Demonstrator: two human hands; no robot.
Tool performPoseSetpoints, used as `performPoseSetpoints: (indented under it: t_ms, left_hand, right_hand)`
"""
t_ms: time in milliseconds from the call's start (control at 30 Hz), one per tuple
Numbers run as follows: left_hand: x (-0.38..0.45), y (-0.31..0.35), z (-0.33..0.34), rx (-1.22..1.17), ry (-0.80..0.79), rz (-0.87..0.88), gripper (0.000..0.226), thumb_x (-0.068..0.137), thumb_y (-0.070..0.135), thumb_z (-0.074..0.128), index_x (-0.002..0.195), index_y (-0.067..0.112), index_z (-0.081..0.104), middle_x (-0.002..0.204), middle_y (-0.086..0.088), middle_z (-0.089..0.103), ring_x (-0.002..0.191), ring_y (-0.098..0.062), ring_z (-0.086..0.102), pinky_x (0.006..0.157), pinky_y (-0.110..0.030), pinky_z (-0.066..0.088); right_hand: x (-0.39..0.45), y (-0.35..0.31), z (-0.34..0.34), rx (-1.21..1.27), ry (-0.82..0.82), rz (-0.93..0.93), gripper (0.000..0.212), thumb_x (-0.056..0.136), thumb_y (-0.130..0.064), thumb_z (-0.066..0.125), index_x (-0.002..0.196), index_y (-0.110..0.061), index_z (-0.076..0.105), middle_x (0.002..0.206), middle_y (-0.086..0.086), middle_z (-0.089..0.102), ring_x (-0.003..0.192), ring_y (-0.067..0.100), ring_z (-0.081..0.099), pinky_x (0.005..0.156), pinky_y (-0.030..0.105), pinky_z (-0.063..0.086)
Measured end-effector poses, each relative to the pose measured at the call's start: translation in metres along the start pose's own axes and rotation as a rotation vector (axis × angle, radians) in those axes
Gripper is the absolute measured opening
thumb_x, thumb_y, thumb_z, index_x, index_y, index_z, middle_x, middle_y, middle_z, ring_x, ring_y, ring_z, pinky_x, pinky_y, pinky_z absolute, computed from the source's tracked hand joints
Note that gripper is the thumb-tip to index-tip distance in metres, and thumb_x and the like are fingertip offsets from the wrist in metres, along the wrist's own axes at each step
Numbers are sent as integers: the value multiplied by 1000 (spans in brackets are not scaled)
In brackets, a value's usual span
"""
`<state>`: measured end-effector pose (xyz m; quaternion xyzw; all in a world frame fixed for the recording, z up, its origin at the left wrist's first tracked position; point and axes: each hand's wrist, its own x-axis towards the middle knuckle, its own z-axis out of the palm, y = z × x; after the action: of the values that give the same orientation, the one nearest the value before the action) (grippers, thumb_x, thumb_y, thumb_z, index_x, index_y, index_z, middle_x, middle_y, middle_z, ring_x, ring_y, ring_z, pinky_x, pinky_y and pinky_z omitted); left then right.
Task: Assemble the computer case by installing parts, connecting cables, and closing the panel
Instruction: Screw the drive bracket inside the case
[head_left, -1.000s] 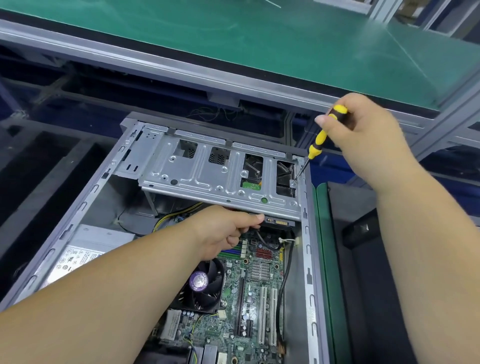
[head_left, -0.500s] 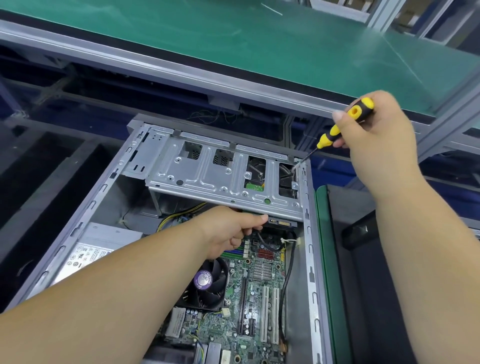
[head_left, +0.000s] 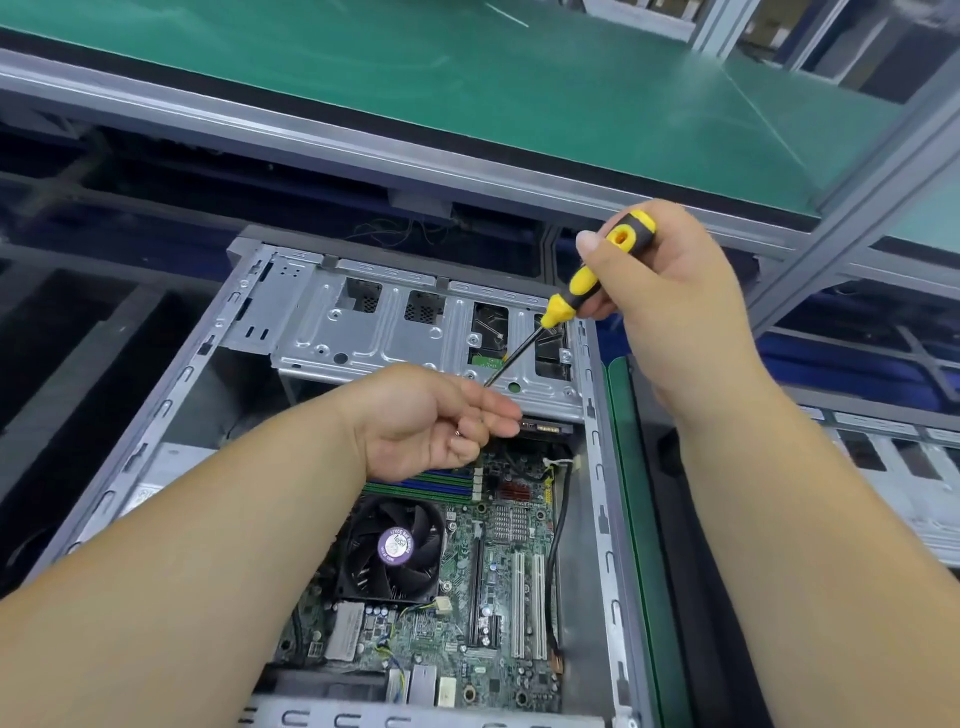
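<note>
The open computer case (head_left: 597, 467) lies on its side below the green desk (head_left: 467, 93), its panel off, and the person leans over it with a screwdriver (head_left: 571, 296) in the right hand (head_left: 670, 301). That grip is closed around the yellow and black handle, thumb laid along its upper end, with the thin shaft slanting down and left so the tip hangs over the near edge of the metal drive cage (head_left: 415, 338), just above the left hand (head_left: 441, 421). The left hand has its fingers curled in, and something small glints between them (a screw, I would guess, though it is too tiny to be sure), so its grip looks closed in a pinch on that. The step in hand appears to be fixing the cage to the frame. To do it well, I would say the screw should be seated on the tip or in its hole first, the shaft then brought square to the hole rather than at this slant, and the turning started lightly so the thread catches. A dropped screw is the risk: the circuit board (head_left: 509, 571) and fan (head_left: 395, 551) lie directly below, and it could vanish among the parts.
</note>
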<state>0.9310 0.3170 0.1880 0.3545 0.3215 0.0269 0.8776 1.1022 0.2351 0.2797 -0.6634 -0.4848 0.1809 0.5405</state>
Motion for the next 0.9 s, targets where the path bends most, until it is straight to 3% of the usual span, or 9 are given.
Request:
performPoseSetpoints:
  t_ms: [233, 500, 700, 900]
  left_hand:
    - [-6, 0, 7, -21, 15, 34, 22, 102, 11, 41, 94, 1, 59, 70, -7, 66, 42, -2, 35, 40, -13, 30]
    - [-8, -1, 13, -59, 37, 86, 18, 86, 26, 63, 82, 9, 63, 63, 4, 48, 43, -2, 27, 41, -13, 22]
    - [-6, -2, 15, -131, 21, 81, 27, 99, 20, 51, 97, 0, 69, 65, -1, 50, 48, -4, 29, 44, -14, 27]
    - [-6, -2, 16, -137, -26, 154, 23, 96, 6, 49, 109, -3, 66, 68, -1, 54, 50, -4, 31, 50, -16, 27]
  right_hand:
    - [-10, -9, -1, 8, 34, 16, 23, 93, -27, 65, 83, -10, 54, 67, -4, 66, 61, 10, 67, 61, 19, 52]
    - [-16, -16, -4, -44, 124, 41, 22, 89, -35, 65, 82, -17, 54, 67, -5, 63, 61, 12, 65, 74, 49, 58]
    - [-20, -17, -7, -43, 169, 37, 22, 88, -36, 65, 81, -19, 54, 68, -3, 63, 61, 14, 65, 71, 45, 57]
    - [-25, -16, -10, -81, 220, 44, 21, 90, -35, 65, 80, -21, 54, 68, -5, 64, 62, 13, 66, 73, 46, 59]
